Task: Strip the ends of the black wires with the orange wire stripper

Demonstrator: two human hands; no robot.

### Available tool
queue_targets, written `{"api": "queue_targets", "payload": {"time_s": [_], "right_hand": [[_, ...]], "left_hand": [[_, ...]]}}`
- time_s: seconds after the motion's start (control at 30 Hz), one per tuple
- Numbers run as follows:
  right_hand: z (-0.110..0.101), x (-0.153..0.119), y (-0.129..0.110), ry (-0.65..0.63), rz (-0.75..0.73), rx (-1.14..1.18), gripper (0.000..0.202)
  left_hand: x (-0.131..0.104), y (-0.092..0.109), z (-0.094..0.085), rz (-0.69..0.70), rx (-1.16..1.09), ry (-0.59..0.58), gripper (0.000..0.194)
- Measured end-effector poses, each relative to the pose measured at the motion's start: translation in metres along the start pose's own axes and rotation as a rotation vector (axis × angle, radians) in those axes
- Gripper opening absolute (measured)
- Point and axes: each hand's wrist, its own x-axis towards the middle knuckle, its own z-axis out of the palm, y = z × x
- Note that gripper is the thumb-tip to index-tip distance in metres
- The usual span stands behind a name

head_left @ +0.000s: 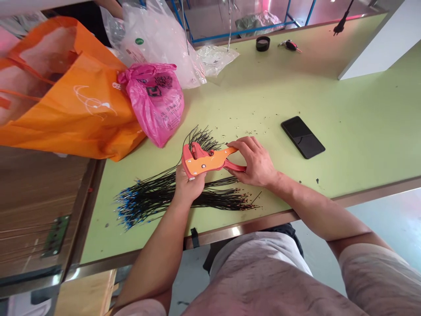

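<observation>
My right hand (259,163) is wrapped around the handles of an orange and red wire stripper (210,163), whose head points left. Close behind and below that head is my left hand (190,183), its fingers curled and mostly covered by the tool. What they pinch is hidden, though black wires run right beside them. Under my hands lies a bundle of thin black wires (219,199) with blue ends at the left and reddish tips at the right. More black wire ends (202,139) fan out just beyond the stripper's head.
Small clippings (251,132) are scattered past my hands. A black phone (303,137) lies at the right. An orange bag (75,109), a pink plastic bag (159,103) and a clear plastic bag (154,39) stand at the left. A black ring (262,44) and keys (290,45) sit farther back.
</observation>
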Motion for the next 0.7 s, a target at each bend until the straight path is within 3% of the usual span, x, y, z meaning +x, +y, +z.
{"api": "queue_targets", "payload": {"time_s": [0.17, 0.37, 0.53, 0.7], "right_hand": [[-0.002, 0.000, 0.000, 0.009, 0.010, 0.065, 0.050], [-0.001, -0.002, 0.006, 0.038, -0.043, 0.074, 0.048], [0.001, -0.003, 0.009, 0.032, -0.056, 0.053, 0.050], [0.001, -0.003, 0.009, 0.046, -0.078, 0.033, 0.048]], "left_hand": [[-0.002, 0.002, 0.004, 0.105, 0.028, -0.010, 0.018], [0.001, 0.013, 0.010, 0.163, 0.039, -0.131, 0.036], [0.002, 0.012, 0.011, 0.252, -0.003, -0.148, 0.048], [0.001, 0.010, 0.012, 0.269, -0.026, -0.168, 0.046]]}}
